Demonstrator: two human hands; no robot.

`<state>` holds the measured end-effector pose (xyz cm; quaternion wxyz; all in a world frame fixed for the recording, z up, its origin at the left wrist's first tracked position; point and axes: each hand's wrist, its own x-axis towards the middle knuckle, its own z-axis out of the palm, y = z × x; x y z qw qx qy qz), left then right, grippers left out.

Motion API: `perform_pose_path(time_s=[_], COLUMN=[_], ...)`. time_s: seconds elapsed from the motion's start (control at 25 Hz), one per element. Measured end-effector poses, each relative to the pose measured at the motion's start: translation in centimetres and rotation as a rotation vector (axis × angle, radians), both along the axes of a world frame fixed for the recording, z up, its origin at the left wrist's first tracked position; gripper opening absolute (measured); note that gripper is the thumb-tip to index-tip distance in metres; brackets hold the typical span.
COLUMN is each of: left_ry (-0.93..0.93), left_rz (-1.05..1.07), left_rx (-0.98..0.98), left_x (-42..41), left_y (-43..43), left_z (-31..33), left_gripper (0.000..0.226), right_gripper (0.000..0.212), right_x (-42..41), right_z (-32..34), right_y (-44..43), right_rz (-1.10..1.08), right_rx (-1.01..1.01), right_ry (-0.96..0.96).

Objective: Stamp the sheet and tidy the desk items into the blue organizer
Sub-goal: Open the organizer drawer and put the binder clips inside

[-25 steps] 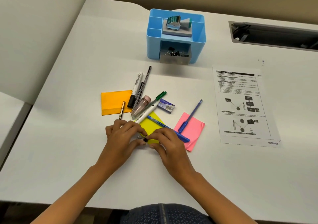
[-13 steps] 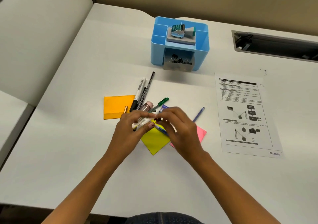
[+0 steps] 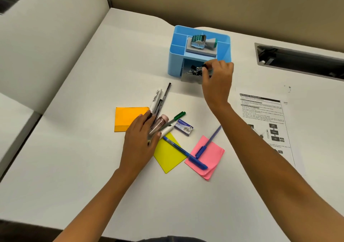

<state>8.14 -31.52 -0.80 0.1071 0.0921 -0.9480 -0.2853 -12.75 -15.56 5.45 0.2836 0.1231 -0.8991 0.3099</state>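
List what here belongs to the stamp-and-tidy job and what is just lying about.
Job:
blue plastic organizer
green-and-metal stamp
printed paper sheet
small black binder clip, pinched in the right hand
loose pens and markers
orange sticky pad
yellow sticky note
pink sticky pad
small staple box

Lying about:
recessed cable slot
grey partition panel

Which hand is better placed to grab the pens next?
Left. The left hand rests on the pens, while the right hand is away at the organizer, pinching a clip at its drawer.
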Motion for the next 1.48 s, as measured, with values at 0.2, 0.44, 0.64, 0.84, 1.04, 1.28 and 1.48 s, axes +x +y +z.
perform_pose_path(time_s=[0.2,0.44,0.64,0.84,1.04,1.28,1.48], left_ry=[0.002,0.011,-0.003,0.005,0.011,0.016,0.039], left_rz=[-0.001,-0.021,-0.002,0.012,0.013,0.016,0.007], left_rx=[0.0,0.041,0.022,0.022,0.019,0.01,0.034], left_x=[0.1,0.6,0.5,0.5,0.5,0.6,0.5], left_y=[0.3,0.1,0.2,0.3,0.2,0.2,0.2], left_z=[-0.4,-0.7,-0.9,-1.0,-1.1,-1.3,-1.1], left_gripper=[0.054,0.058,0.058,0.055,0.053,0.052,0.052], right_gripper=[0.019,0.013,0.045,0.06,0.052,0.035,0.04], right_x=[0.5,3.0,1.6,-1.7,-3.5,-4.8,-4.0], right_z=[-1.1,-2.8,-3.3,-2.4,-2.4,-2.5,-2.4], right_y=[0.2,1.3,1.6,1.2,0.8,0.4,0.4], right_rz=[0.004,0.091,0.031,0.0,-0.056,-0.09,-0.096], right_rx=[-0.004,0.158,0.259,0.278,0.334,0.372,0.325], right_ry=[-0.03,0.162,0.124,0.082,0.1,0.133,0.151])
